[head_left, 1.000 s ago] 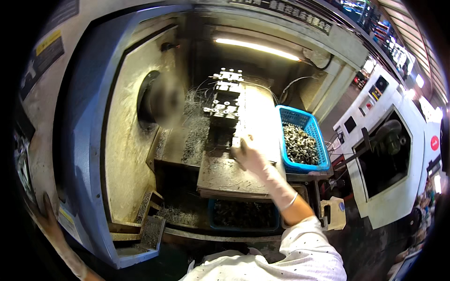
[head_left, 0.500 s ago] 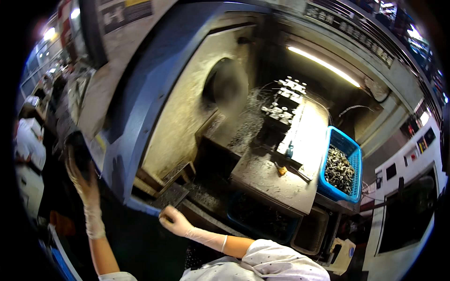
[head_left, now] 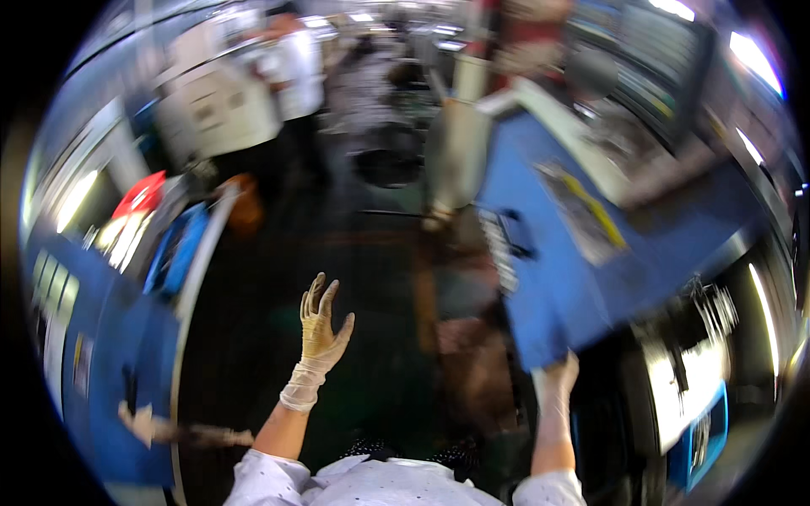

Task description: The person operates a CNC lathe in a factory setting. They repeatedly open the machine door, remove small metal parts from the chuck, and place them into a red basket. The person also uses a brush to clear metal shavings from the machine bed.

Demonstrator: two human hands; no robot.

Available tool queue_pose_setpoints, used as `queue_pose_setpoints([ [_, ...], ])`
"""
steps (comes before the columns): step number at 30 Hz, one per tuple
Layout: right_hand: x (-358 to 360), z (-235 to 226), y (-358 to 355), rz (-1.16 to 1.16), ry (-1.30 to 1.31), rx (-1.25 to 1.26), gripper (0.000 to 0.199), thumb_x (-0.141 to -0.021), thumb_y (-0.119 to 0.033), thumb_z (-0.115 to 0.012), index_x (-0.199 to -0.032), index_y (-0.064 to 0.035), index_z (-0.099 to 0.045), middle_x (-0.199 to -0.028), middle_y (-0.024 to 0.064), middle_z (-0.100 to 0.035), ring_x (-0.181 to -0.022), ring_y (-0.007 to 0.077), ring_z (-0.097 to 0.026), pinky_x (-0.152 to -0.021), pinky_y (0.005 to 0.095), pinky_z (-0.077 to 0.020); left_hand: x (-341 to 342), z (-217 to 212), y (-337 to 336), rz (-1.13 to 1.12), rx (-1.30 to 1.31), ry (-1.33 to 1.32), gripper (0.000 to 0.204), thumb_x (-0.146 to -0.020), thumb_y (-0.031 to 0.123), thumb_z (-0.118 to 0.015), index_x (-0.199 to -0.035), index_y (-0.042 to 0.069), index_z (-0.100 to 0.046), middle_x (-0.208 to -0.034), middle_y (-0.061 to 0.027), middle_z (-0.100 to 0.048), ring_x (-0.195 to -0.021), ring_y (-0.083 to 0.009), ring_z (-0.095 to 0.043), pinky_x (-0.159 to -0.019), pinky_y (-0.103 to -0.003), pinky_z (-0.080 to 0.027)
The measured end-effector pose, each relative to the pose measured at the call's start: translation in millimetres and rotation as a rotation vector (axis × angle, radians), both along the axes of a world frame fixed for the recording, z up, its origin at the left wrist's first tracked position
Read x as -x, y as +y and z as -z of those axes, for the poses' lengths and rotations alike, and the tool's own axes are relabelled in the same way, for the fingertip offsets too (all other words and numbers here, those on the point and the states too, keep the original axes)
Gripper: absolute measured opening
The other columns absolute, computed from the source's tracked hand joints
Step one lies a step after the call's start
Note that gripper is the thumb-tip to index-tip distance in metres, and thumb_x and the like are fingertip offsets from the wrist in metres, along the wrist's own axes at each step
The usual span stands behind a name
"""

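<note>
My left hand (head_left: pixel 321 331), in a pale translucent glove stained yellowish at the fingers, is raised over the dark floor. Its fingers are spread and nothing is in them. My right hand (head_left: pixel 558 373), also gloved, is at the lower corner of a blue machine panel (head_left: pixel 540 287). Motion blur smears its fingers, so their grip and whether they touch the panel do not show. A dark handle (head_left: pixel 516 234) sits on that panel, above the hand.
At right, a blue basket (head_left: pixel 719 426) stands beside the brightly lit machine interior. Another blue machine (head_left: pixel 126 346) is at left, with a blue tray (head_left: pixel 179 251) and a red item (head_left: pixel 142 196) near it. A person in white (head_left: pixel 297 76) stands farther off.
My view has swung left, so the machine opening and basket now lie at the right edge. My left hand has come away from the dark area beside the machine.
</note>
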State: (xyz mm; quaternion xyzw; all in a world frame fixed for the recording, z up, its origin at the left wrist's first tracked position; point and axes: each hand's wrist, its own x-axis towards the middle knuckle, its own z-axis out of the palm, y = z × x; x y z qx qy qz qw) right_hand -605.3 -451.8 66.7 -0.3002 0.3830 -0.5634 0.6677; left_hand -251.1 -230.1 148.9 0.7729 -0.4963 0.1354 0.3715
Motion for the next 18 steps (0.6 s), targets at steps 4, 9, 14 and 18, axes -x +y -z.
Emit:
queue_pose_setpoints([
  [4, -12.8, 19.2, 25.2, -0.055, -0.149, -0.074, 0.033, -0.077, -0.022, -0.045, -0.099, 0.0038, -0.048, -0.095, 0.0125, -0.051, -0.086, 0.0252, -0.048, -0.075, 0.0377, -0.0405, -100.0, 3.2, 159.7, -0.548, -0.026, -0.126, 0.053, -0.07, 0.016, -0.056, -0.118, 0.007, -0.035, -0.125, -0.0156, -0.03, -0.116, -0.0318, -0.027, -0.096, -0.041, -0.02],
  [9, -191.2, 49.4, 33.9, -0.325, 0.307, -0.09, 0.031, -0.078, -0.021, -0.044, -0.096, 0.0034, -0.05, -0.094, 0.0119, -0.052, -0.084, 0.0237, -0.049, -0.074, 0.036, -0.0408, -140.7, -21.5, 273.9, -1.0, -0.091, -0.283, 0.056, -0.07, 0.014, -0.054, -0.121, 0.006, -0.032, -0.128, -0.0183, -0.024, -0.118, -0.0337, -0.023, -0.096, -0.046, -0.018],
  [14, -376.8, 68.9, 25.1, -0.656, 0.481, -0.067, 0.029, -0.079, -0.021, -0.043, -0.093, 0.003, -0.051, -0.092, 0.0114, -0.053, -0.083, 0.0223, -0.05, -0.073, 0.0343, -0.0411, -236.9, -43.9, 267.6, -1.12, -0.099, -0.455, 0.058, -0.07, 0.019, -0.054, -0.122, 0.009, -0.031, -0.128, -0.0173, -0.024, -0.119, -0.0336, -0.022, -0.097, -0.048, -0.015],
  [18, -512.5, 84.6, 5.7, -0.881, 0.576, -0.011, 0.027, -0.08, -0.021, -0.042, -0.091, 0.0026, -0.052, -0.091, 0.011, -0.054, -0.082, 0.0211, -0.051, -0.072, 0.0329, -0.0414, -310.6, -33.6, 261.7, -1.251, 0.014, -0.382, 0.062, -0.07, 0.025, -0.056, -0.124, 0.009, -0.03, -0.129, -0.0149, -0.025, -0.12, -0.0327, -0.021, -0.098, -0.048, -0.011],
])
